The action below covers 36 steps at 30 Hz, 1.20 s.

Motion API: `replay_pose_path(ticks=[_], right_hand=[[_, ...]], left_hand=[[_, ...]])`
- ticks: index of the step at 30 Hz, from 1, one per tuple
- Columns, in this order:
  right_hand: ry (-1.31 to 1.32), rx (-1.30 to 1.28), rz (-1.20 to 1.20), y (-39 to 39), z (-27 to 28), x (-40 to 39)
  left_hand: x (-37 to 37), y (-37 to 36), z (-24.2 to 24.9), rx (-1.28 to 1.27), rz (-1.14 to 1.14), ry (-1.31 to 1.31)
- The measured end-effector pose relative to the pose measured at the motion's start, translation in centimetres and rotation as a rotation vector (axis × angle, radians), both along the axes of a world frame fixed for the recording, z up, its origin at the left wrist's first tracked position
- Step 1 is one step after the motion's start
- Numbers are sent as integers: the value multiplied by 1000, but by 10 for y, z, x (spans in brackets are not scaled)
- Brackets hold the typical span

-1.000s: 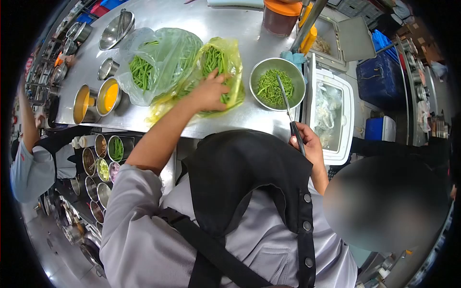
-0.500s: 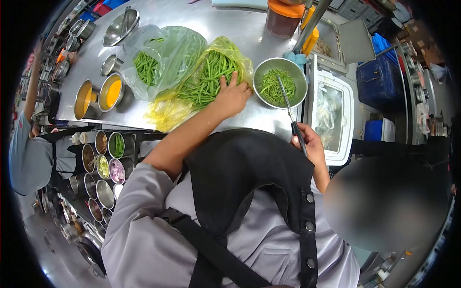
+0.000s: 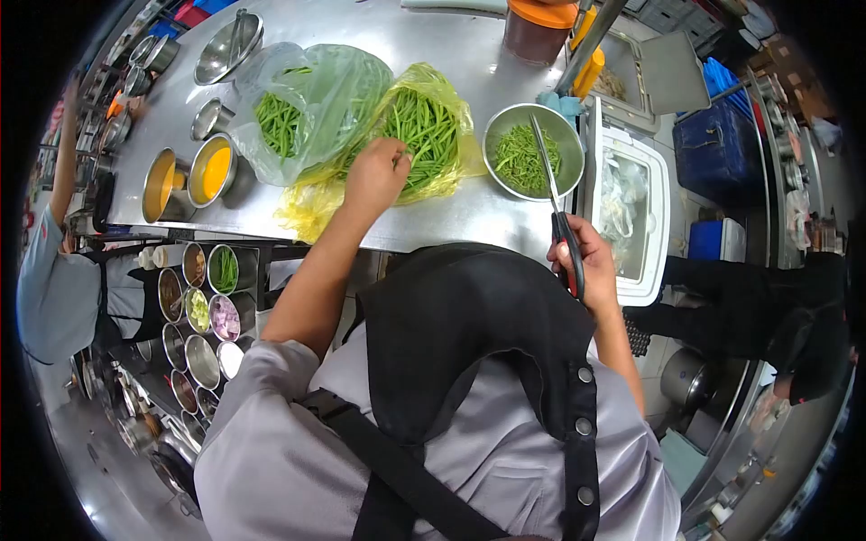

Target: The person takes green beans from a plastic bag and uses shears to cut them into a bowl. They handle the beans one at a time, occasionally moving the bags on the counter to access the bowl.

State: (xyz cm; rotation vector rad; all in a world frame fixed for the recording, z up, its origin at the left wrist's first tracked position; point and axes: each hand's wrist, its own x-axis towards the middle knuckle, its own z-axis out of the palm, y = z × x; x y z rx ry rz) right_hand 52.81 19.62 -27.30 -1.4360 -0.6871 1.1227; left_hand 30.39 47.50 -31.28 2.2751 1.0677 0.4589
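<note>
Scissors with black handles are in my right hand, their long blades reaching over a steel bowl. Short cut green bean pieces lie in that bowl. My left hand is over the yellow plastic bag, at the left side of the long green beans heaped in it. Its fingers are curled inward, and what they hold, if anything, is hidden. Beside it, a clear bag contains more green beans.
Two steel containers of orange liquid stand at the table's left. An orange-lidded jar is at the back. To the right is an open white cooler. Food containers line the left; other people stand on both sides.
My left hand has moved left across the beans, and its spread fingers have curled in. The scissors have turned more upright over the bowl, with their blades looking slightly apart.
</note>
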Motion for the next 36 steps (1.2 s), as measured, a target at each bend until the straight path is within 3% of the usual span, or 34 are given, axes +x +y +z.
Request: replay_pose_path(ticks=[1, 3, 9, 13, 17, 20, 22, 23, 29, 31, 36], right_hand=[[0, -1, 5, 1, -1, -3], [21, 2, -14, 3, -6, -8], [20, 9, -7, 3, -14, -2], [-11, 37, 8, 1, -17, 1], [21, 42, -24, -6, -21, 1], [69, 38, -56, -9, -21, -2], [35, 10, -69, -10, -19, -2], [34, 8, -66, -11, -20, -2], [72, 45, -42, -5, -22, -1], [47, 23, -41, -4, -19, -2], [68, 14, -14, -1, -21, 1]], left_hand=[[2, 3, -5, -1, 5, 0], [11, 5, -13, 287, 49, 202], [64, 25, -23, 240, 64, 350], [70, 64, 3, 101, -34, 410], [60, 70, 36, 57, -172, 394], [50, 65, 38, 88, -194, 208], [45, 50, 57, -155, -67, 203], [40, 47, 53, -158, -64, 202], [4, 48, 22, -69, -185, 312], [1, 42, 25, 78, -33, 19], [22, 24, 18, 102, -28, 26]])
